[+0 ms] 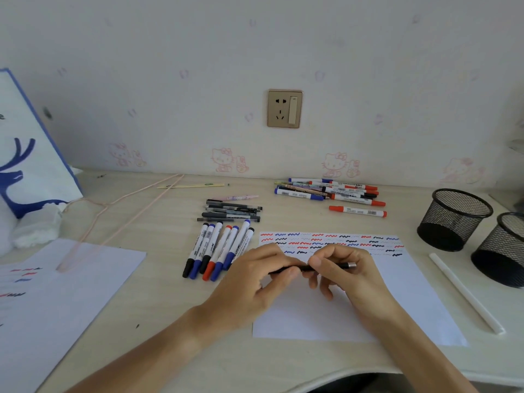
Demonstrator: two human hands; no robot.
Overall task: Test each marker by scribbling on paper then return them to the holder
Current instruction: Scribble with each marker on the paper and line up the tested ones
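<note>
Ok so both my hands are clamped on one black pen (326,267), held level just above the scribbled paper (397,293): left hand (255,279) pinching one end, right hand (348,276) curled round the other. Tested markers (218,251) lie left of the sheet, two mesh holders (453,219) sit far right on the worktop (158,293).

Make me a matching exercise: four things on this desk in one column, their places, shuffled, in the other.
Things
1. thin black pen
2. black mesh holders
3. white plastic strip
4. lone red-capped white marker

Places
A. right of the scribbled white paper
B. far right of the desk
C. held in both hands
D. behind the scribbles

Pairs: 1-C, 2-B, 3-A, 4-D
</note>
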